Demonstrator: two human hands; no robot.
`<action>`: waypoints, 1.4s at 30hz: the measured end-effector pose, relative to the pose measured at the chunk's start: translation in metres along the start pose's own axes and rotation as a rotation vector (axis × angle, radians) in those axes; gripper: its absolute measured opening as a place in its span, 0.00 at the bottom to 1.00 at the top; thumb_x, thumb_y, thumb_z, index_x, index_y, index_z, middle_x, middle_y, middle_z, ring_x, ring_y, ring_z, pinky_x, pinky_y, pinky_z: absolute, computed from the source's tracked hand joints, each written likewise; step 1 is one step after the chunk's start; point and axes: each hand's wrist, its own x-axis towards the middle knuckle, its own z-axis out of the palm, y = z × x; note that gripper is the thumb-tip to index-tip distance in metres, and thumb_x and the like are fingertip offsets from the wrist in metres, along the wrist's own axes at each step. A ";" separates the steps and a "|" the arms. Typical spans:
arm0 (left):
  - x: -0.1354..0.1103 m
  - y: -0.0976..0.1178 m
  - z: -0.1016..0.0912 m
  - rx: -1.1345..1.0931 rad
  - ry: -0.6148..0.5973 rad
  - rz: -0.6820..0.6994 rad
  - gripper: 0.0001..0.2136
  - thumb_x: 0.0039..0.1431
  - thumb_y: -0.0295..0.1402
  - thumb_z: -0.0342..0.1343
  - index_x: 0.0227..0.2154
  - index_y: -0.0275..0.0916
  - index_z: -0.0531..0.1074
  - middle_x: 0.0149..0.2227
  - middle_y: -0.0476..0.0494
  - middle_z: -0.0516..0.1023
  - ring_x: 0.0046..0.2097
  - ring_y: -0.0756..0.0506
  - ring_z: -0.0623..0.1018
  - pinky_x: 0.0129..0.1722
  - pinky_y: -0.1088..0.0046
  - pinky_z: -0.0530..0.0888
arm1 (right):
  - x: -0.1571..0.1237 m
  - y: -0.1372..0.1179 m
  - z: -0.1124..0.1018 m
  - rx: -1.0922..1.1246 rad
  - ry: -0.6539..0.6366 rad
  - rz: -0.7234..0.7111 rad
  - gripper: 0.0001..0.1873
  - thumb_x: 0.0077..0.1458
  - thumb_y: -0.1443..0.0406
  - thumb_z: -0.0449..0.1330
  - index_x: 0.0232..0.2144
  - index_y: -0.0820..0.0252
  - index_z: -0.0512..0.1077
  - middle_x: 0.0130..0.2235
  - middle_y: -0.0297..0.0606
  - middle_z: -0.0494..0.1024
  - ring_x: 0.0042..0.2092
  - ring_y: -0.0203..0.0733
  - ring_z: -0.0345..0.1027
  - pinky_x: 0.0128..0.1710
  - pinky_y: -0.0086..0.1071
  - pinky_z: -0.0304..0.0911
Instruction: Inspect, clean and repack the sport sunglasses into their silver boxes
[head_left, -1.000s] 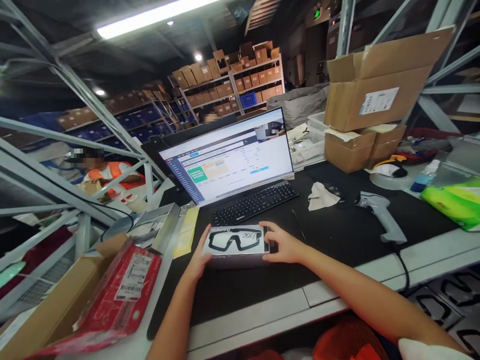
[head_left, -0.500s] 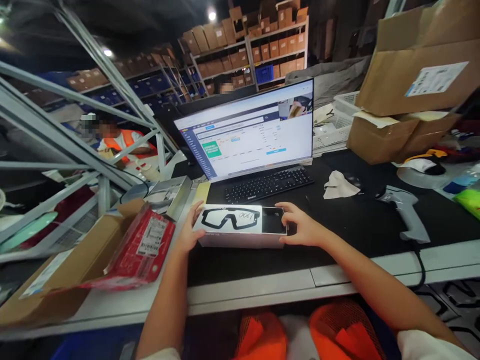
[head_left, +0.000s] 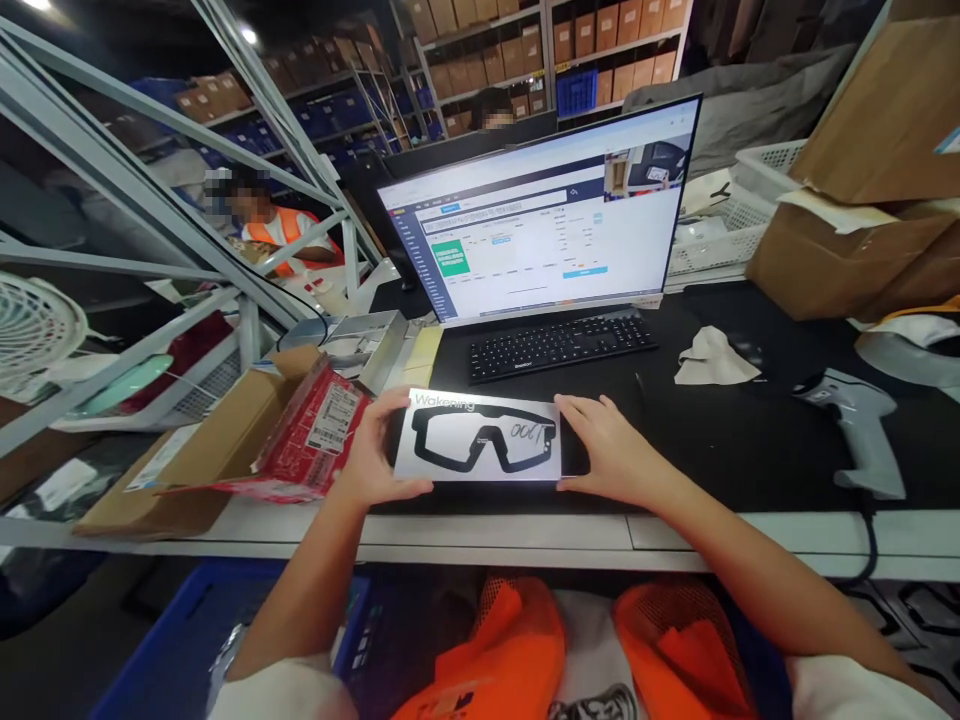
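I hold a flat white box (head_left: 480,440) printed with black goggles and the word "Wakening" over the near part of the black desk mat (head_left: 720,440). My left hand (head_left: 371,455) grips its left end. My right hand (head_left: 611,450) grips its right end, where a dark inner tray shows. The box's top face is tilted toward me.
A monitor (head_left: 540,215) and black keyboard (head_left: 559,345) stand behind the box. An open carton with a red packet (head_left: 315,430) lies left. A grey scanner (head_left: 855,420), a crumpled cloth (head_left: 712,360) and stacked cartons (head_left: 847,250) are right. A person in an orange vest (head_left: 281,225) sits beyond.
The box has come toward me and tilted up to face me, both hands staying on its ends. The view has dropped lower and nearer the desk.
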 end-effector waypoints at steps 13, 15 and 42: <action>-0.020 0.010 -0.057 0.092 0.088 0.130 0.49 0.34 0.51 0.77 0.60 0.41 0.64 0.57 0.36 0.73 0.57 0.37 0.76 0.57 0.61 0.74 | -0.003 0.004 -0.032 -0.147 -0.049 -0.068 0.60 0.41 0.52 0.76 0.72 0.54 0.56 0.61 0.50 0.72 0.59 0.65 0.68 0.59 0.58 0.65; -0.020 0.014 -0.062 0.089 0.137 0.088 0.49 0.32 0.53 0.77 0.58 0.40 0.65 0.55 0.37 0.74 0.55 0.38 0.76 0.54 0.64 0.75 | -0.003 0.001 -0.033 -0.137 -0.059 -0.050 0.59 0.40 0.51 0.76 0.71 0.54 0.57 0.61 0.49 0.73 0.59 0.65 0.68 0.59 0.58 0.65; 0.012 0.050 -0.013 0.884 -0.316 -0.092 0.26 0.61 0.39 0.60 0.62 0.38 0.70 0.68 0.34 0.66 0.73 0.31 0.58 0.71 0.45 0.59 | 0.083 -0.017 0.008 -0.290 -0.429 -0.092 0.21 0.63 0.57 0.59 0.54 0.60 0.77 0.68 0.53 0.63 0.66 0.62 0.62 0.65 0.56 0.61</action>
